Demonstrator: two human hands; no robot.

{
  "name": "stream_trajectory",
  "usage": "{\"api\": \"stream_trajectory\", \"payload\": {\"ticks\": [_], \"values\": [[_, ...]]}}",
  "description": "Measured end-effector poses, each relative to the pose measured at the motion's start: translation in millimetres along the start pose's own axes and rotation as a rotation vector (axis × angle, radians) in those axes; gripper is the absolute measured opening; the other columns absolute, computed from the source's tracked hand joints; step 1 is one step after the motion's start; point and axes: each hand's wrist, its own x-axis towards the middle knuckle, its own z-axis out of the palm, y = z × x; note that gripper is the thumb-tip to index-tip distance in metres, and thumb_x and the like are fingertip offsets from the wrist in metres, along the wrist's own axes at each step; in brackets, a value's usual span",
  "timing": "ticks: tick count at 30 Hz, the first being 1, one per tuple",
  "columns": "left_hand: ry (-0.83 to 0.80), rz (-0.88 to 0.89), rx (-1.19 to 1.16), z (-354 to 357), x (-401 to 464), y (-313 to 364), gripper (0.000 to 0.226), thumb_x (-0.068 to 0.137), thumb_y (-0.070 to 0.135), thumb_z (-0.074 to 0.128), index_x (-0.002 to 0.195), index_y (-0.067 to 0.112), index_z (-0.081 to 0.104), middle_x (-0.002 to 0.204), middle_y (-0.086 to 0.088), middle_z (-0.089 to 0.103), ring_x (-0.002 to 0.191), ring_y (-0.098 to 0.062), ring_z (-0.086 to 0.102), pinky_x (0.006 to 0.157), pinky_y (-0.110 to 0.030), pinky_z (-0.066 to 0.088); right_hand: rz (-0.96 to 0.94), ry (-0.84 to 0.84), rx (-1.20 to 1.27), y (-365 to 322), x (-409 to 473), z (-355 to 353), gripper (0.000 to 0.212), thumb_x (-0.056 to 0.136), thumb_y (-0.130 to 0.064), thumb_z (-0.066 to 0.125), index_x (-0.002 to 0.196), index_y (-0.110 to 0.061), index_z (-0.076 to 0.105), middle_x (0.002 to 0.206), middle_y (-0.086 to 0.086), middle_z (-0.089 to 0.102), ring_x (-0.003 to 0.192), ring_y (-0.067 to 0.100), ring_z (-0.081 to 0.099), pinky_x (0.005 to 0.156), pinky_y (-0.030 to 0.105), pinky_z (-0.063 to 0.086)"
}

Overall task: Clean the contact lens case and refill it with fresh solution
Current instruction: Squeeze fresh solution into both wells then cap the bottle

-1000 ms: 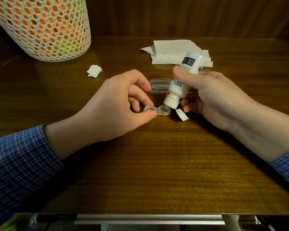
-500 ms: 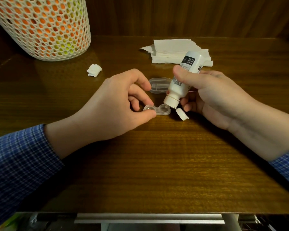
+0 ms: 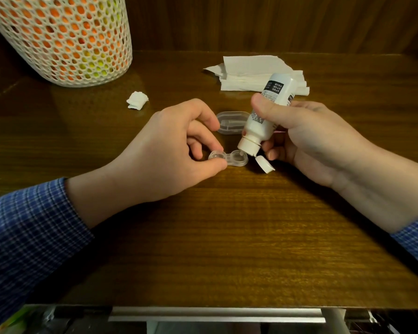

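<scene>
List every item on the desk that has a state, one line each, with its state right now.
solution bottle: tipped nozzle-down over the case's right well, flip cap open and hanging.
lens case: both wells uncovered, flat on the desk.
clear lid: off, lying behind the case.
left hand: pinches the case's left well.
right hand: grips the bottle.
paper towels: stacked flat.
tissue scrap: crumpled.

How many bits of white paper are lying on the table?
2: a small crumpled wad near the mesh basket, and a folded tissue stack behind the bottle. More may hide behind the hands.
</scene>
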Motion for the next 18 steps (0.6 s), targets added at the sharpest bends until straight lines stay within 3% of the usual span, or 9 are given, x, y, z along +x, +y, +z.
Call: {"api": "stream_trajectory", "payload": {"ticks": [8,18], "values": [[0.008,-0.041,-0.022,-0.3,1.1,1.2,0.049,0.074,0.034,0.086,0.115,0.027,0.060,0.089,0.017,0.078,0.066,-0.003,0.069,0.058,-0.014,0.053,0.026,0.062,0.039,-1.6,0.8,0.5,0.025,0.091,-0.041,0.073,0.097,-0.017,0.069,0.078,0.003,0.070,0.050,0.008,0.055,0.042,0.021,0.047],[-0.006,-0.002,-0.021,0.9,-0.2,0.6,0.046,0.075,0.027,0.088,0.112,0.023,0.061,0.088,0.012,0.076,0.067,-0.006,0.068,0.059,-0.013,0.052,0.012,0.045,0.019,-1.2,-0.8,1.8,0.025,0.091,-0.039,0.073,0.100,-0.017,0.068,0.076,0.001,0.070,0.051,0.009,0.057,0.043,0.021,0.047]]}}
